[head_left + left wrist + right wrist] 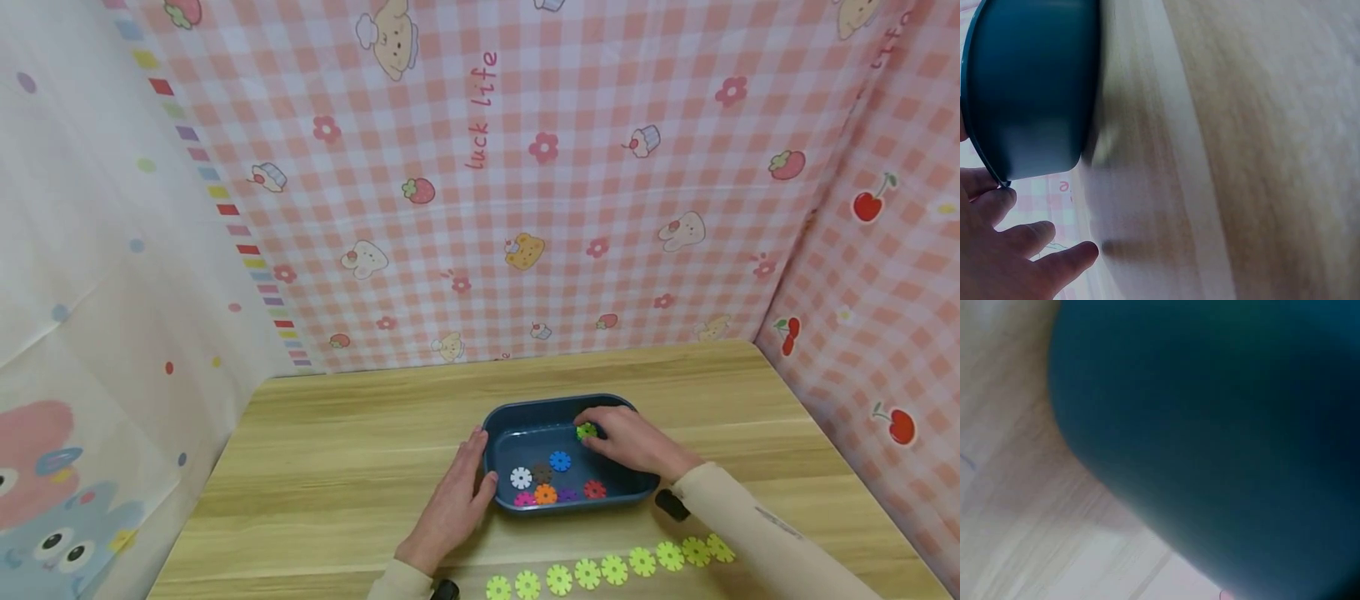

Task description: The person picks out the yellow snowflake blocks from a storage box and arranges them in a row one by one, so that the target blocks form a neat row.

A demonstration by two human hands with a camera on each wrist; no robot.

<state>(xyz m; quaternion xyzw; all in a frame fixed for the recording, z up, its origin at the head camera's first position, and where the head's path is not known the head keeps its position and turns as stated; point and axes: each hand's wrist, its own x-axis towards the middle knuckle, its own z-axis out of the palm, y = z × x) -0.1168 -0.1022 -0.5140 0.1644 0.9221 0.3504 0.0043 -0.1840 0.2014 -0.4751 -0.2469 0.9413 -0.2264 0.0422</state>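
Observation:
A dark blue tray (pixel 525 410) holds several notched plastic snowflake discs, among them a white disc (pixel 521 477), a blue disc (pixel 560 461), an orange disc (pixel 546 494) and a red disc (pixel 595 489). Inside its far right part, my right hand (pixel 626 437) pinches a green disc (pixel 586 431) between thumb and fingers. My left hand (pixel 453 496) rests against the tray's left end, fingers extended along the outside and thumb at the rim. In the left wrist view, fingertips (pixel 1004 197) of that hand touch the rim. The right wrist view shows mostly the blurred tray wall (pixel 1197 456).
A row of yellow-green discs (pixel 587 573) lies on the wooden table (pixel 337 467) along the near side of the tray. Behind the table hangs a pink checked cloth (pixel 487 208), with more cloth at both sides. A black wrist strap part (pixel 672 505) sits under the right sleeve.

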